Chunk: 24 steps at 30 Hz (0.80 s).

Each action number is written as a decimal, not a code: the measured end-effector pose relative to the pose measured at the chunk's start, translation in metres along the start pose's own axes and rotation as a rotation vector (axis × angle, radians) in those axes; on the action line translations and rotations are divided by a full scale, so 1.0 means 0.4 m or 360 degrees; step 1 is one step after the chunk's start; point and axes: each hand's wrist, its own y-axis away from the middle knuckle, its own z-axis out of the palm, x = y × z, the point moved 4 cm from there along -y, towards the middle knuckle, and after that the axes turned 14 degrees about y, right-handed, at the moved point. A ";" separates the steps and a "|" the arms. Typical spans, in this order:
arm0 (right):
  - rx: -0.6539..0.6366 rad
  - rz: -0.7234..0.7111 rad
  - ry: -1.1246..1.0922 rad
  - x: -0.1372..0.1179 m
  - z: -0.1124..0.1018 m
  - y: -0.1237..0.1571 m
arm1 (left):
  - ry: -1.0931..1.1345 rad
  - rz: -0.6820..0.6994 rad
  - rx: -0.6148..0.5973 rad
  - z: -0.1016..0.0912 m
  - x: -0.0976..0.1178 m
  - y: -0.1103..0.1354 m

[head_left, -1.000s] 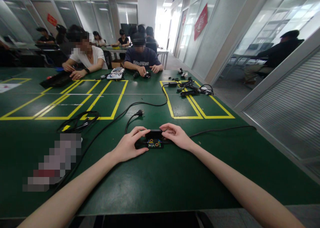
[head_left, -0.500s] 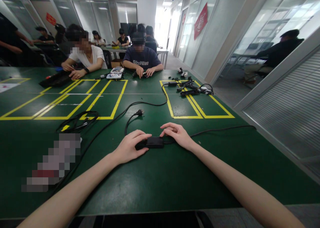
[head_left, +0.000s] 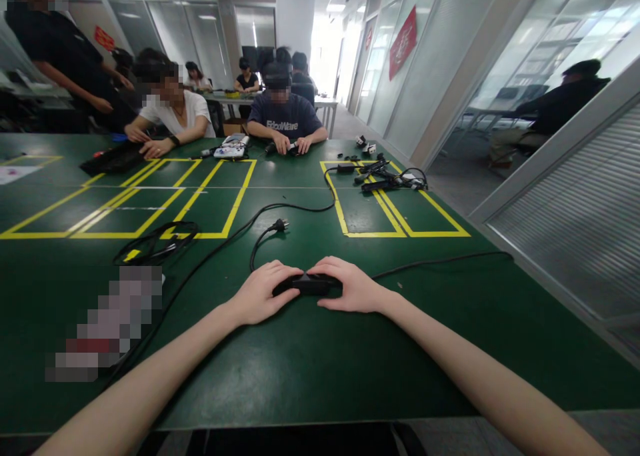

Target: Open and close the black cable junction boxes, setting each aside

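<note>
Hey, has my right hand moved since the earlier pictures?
Yes, your right hand has moved nearer you, away from the yellow tape, with its fingertips further left.

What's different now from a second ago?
The lid of the black box has come down, hiding the circuit board. The right hand has shifted left and spans the box's right end. A standing person has come into view at far left. The left hand and the plug stayed put.
</note>
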 end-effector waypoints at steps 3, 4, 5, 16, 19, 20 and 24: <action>-0.0016 -0.0112 0.0282 -0.007 0.018 -0.002 | -0.0062 0.0016 -0.0022 0.009 0.004 -0.003; -0.0016 -0.0147 0.0356 -0.008 0.023 -0.003 | -0.0110 0.0026 -0.0021 0.014 0.003 -0.004; -0.0016 -0.0182 0.0416 -0.011 0.027 -0.004 | -0.0178 0.0027 -0.0018 0.019 0.001 -0.005; -0.0061 -0.0311 0.0631 -0.034 0.021 -0.007 | -0.0367 0.0076 -0.0078 0.024 -0.001 -0.007; -0.0075 -0.0337 0.0642 -0.039 0.017 -0.006 | -0.0379 0.0106 -0.0115 0.025 0.006 -0.007; -0.0057 -0.0354 0.0651 -0.041 0.015 -0.006 | -0.0382 0.0117 -0.0121 0.026 0.008 -0.007; 0.0031 -0.0439 0.0703 -0.046 0.013 -0.002 | -0.0400 0.0157 -0.0115 0.030 0.013 -0.006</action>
